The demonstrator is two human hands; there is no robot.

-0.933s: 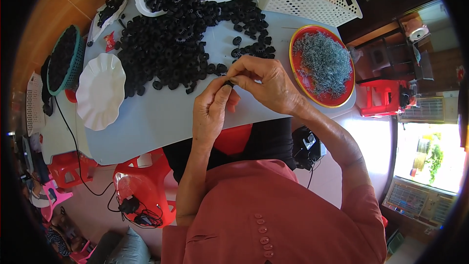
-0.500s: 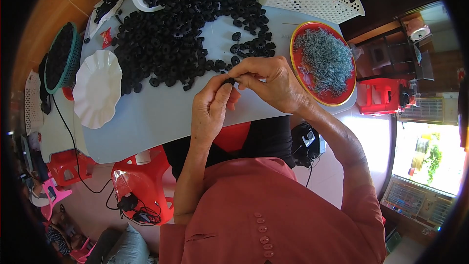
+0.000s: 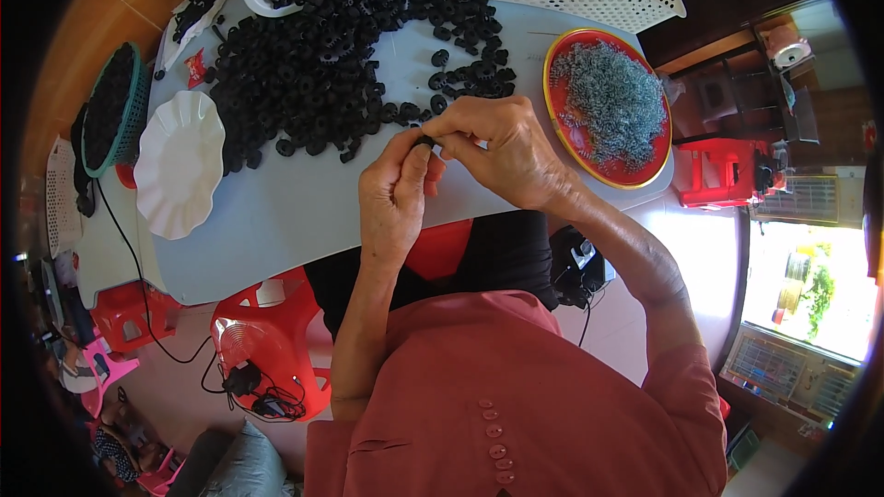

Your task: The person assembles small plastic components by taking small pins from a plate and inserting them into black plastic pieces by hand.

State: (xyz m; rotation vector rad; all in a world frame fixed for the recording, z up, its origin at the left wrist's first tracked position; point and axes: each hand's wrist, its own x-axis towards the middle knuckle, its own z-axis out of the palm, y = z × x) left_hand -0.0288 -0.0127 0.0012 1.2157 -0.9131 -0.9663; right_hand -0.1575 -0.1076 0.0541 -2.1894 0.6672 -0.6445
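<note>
a: left hand and right hand pressed together over the near edge of the table, fingertips of both pinched shut on one small black ring.

b: held right above the edge, then. easy to lose if the pinch slackens: down past the lap toward the red stool and the tangle of cable on the floor.

a: could also flick forward into the heap of black rings just beyond the knuckles, and no telling it apart from the rest after that.

b: red tray of metal springs just beside the right wrist. a careless swing of that forearm likely to nudge it.

a: white scalloped plate well apart to the left, out of harm. can't tell whether anything else sits inside the pinch; too small, fingers cover it.
</note>
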